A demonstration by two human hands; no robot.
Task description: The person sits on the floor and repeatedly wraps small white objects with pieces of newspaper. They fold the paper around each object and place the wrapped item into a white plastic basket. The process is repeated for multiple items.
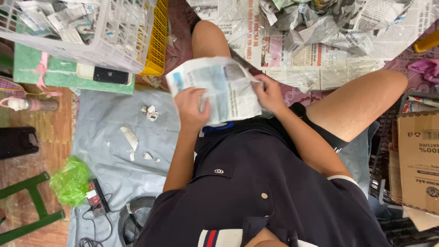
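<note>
A folded piece of newspaper (219, 87) is held in front of my lap by both hands. My left hand (192, 110) grips its lower left part, fingers curled over the sheet. My right hand (270, 93) pinches its right edge. I sit on the floor in a dark shirt and shorts with my knees spread. A heap of crumpled and flat newspaper sheets (315, 32) lies beyond my knees at the top right.
A white plastic basket (96, 41) with paper in it and a yellow basket (157, 41) stand top left. Paper scraps (132, 137) lie on a grey sheet (109, 123). A phone (109, 74), green bag (71, 180), green stool (32, 206) and cardboard box (418, 160) surround me.
</note>
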